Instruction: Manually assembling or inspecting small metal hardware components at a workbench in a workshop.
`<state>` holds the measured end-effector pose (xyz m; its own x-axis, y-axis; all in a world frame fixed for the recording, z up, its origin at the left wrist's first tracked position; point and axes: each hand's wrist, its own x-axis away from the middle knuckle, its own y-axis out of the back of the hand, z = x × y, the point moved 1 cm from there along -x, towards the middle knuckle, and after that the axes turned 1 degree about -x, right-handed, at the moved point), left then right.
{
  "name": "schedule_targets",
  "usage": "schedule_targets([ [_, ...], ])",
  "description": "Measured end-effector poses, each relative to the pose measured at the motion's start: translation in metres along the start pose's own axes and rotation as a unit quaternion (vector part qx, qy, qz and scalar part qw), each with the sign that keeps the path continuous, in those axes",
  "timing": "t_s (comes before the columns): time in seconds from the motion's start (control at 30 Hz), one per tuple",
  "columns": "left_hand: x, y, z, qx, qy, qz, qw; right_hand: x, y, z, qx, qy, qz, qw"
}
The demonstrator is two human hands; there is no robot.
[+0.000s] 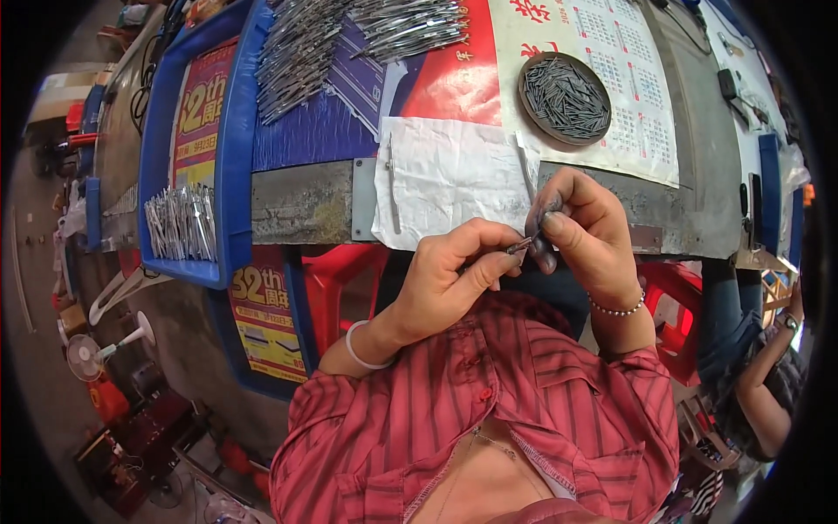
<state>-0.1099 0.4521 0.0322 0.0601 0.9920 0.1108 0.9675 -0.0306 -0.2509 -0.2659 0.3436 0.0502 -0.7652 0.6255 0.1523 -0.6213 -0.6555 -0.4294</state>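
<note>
My left hand (461, 272) and my right hand (587, 234) meet just off the table's front edge. Thumb and forefinger of the left pinch a small metal piece (521, 245), mostly hidden by the fingers. The right hand's fingers, darkened with grey, are closed at the same spot. From them a slender silvery metal strip (527, 166) sticks up over a white crumpled sheet (454, 175); its lower end is hidden. Another thin metal strip (393, 179) lies on the sheet's left side. A round dish (524, 85) full of small dark metal pins (566, 98) stands beyond my right hand.
Piles of slender silvery metal pieces (301, 52) lie at the back left. A blue tray (237, 175) on the left holds more of them (182, 225). Printed sheets (602, 79) cover the table. Red stools (336, 279) stand below; another person's arm (764, 393) is at the right.
</note>
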Motion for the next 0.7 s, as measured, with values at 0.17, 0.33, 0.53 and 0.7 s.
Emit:
schedule_targets([
  [0.17,-0.002,-0.001,0.0,-0.07,-0.031,-0.022,0.997,0.0,-0.001,0.005,0.043,-0.023,-0.016,0.999],
  [0.33,0.0,-0.006,-0.004,-0.255,-0.145,-0.089,0.952,0.008,-0.008,-0.002,0.156,0.019,-0.06,0.986],
  [0.53,0.001,-0.004,-0.003,-0.243,-0.106,-0.078,0.961,0.016,-0.008,-0.01,0.202,0.023,-0.048,0.978],
  [0.7,-0.001,-0.005,-0.011,-0.363,-0.207,-0.117,0.901,0.015,-0.01,-0.016,0.076,0.029,-0.073,0.994],
])
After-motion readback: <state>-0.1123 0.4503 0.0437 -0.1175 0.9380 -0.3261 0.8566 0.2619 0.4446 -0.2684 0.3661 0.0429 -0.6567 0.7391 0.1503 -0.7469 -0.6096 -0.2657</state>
